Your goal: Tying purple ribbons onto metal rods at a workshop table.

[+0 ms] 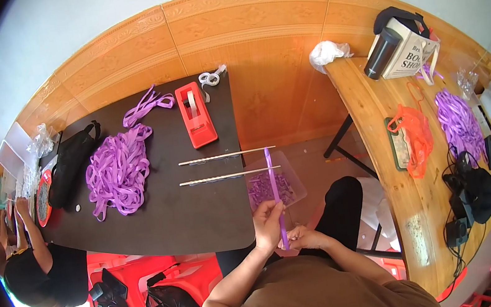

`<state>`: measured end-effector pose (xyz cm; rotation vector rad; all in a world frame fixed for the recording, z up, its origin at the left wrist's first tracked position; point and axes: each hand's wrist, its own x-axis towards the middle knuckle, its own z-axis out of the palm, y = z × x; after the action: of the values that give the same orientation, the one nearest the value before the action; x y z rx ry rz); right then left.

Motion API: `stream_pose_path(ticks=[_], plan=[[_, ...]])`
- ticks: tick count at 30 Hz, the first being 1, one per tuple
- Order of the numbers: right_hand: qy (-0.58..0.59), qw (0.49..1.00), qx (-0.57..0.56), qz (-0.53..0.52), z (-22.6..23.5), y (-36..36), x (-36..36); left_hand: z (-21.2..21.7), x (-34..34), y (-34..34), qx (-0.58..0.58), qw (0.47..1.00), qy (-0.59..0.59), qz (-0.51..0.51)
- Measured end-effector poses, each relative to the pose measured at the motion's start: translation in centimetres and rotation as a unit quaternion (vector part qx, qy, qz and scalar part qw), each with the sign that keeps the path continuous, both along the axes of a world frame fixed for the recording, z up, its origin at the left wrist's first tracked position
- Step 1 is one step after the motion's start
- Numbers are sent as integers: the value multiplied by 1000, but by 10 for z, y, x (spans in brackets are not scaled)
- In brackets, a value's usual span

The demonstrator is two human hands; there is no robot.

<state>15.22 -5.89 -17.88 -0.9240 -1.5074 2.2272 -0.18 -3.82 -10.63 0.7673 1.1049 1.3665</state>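
A purple ribbon strip (pixel 273 181) runs lengthwise away from me, crossing the overhanging ends of two thin light-coloured sticks (pixel 211 179). The sticks lie side by side on the dark table, a gap between them, and jut past its right edge. My left hand (pixel 268 222) is closed around the ribbon's near part. Just to its right, at the ribbon's lower end, my right hand (pixel 302 238) has its fingers closed together over the ribbon. Below the stick ends, a clear plastic bin (pixel 297 187) holds many short purple ribbon pieces (pixel 268 189).
On the dark table (pixel 174 226) lie a purple ribbon heap (pixel 119 171), a red tape dispenser (pixel 196 115) and a black pouch (pixel 74 162). A wooden table (pixel 381 134) on the right bears more ribbon, an orange bag (pixel 415 136) and cables. Another person (pixel 45 269) sits at left.
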Motion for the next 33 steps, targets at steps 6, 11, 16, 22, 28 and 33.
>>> stream_pose_path(ticks=[6, 11, 16, 22, 28, 33], plan=[[54, 984, -96, -137, 1, 13, 12, 22, 6, -11, -15, 998, -54, -5], [32, 847, 190, -495, 19, 61, 12, 27, 10, -14, 27, 997, -66, 0], [-130, 644, 643, -394, 117, 84, -14, 29, 3, -18, 21, 998, -58, 1], [-137, 476, 842, -216, 135, 100, -25, 27, -1, -20, 12, 999, -43, -18], [-106, 432, 882, -157, 131, 102, -30, 28, -1, -31, 21, 999, -38, -23], [-110, 431, 879, -174, 128, 93, -33, 48, 1, -44, -16, 995, -93, -31]])
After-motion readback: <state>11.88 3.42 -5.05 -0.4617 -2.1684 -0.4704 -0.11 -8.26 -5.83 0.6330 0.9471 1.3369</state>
